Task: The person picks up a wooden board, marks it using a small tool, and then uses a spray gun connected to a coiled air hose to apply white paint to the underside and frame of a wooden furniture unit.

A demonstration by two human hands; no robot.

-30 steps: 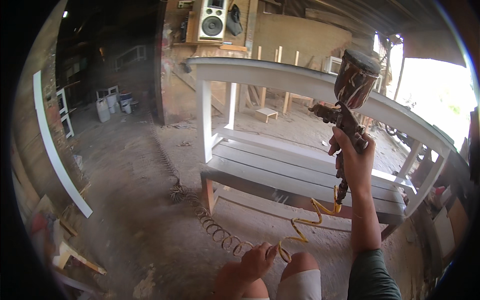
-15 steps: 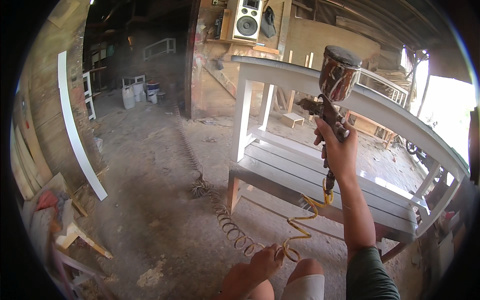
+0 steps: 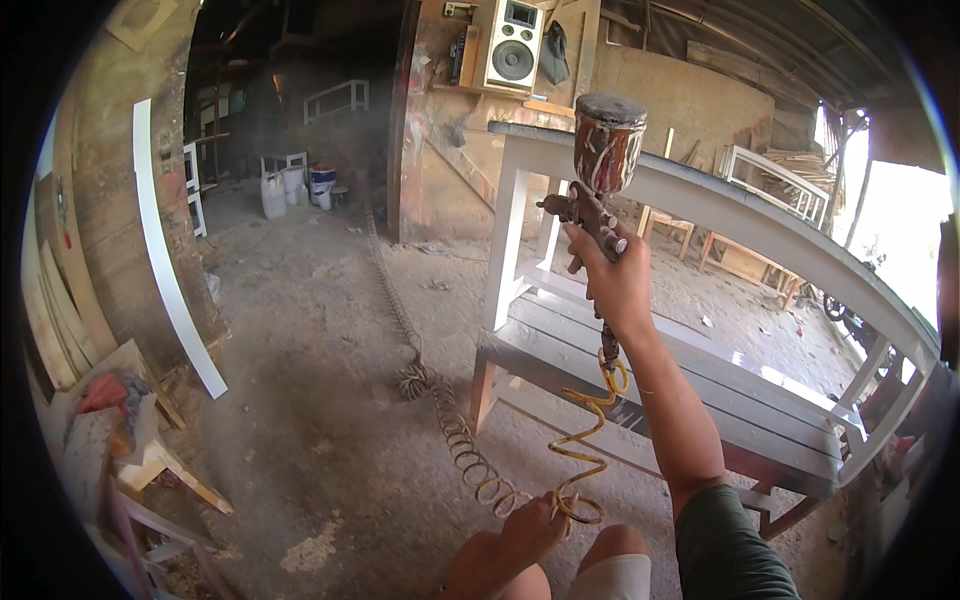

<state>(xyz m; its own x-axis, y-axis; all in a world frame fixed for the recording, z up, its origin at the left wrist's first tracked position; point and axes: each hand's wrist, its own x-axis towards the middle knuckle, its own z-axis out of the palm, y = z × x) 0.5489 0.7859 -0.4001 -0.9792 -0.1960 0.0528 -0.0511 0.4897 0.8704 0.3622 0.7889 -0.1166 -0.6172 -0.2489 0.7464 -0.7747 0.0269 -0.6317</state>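
Observation:
My right hand (image 3: 618, 280) is wrapped round the handle of a paint spray gun (image 3: 590, 217), held upright with its nozzle pointing left. On top of the gun sits a paint-streaked cup (image 3: 608, 143) with a dark lid. A coiled yellow air hose (image 3: 580, 440) hangs from the bottom of the handle. Low between my knees, my left hand (image 3: 535, 530) is closed on this coiled hose. Just behind the gun stands a bench (image 3: 640, 362) with white posts, a grey slatted seat and a white top rail. The gun is in front of the rail.
A coiled hose (image 3: 462, 450) runs across the dusty floor, knotted partway. At left, a long white board (image 3: 165, 260) leans on a wooden panel beside a rough wooden stand (image 3: 165, 465). Buckets (image 3: 295, 185) stand far back. A speaker (image 3: 512, 55) hangs on the wall.
My right hand has carried the spray gun left along the bench's top rail, and the yellow hose has swung with it. My left hand stays low on the hose. The view has shifted slightly.

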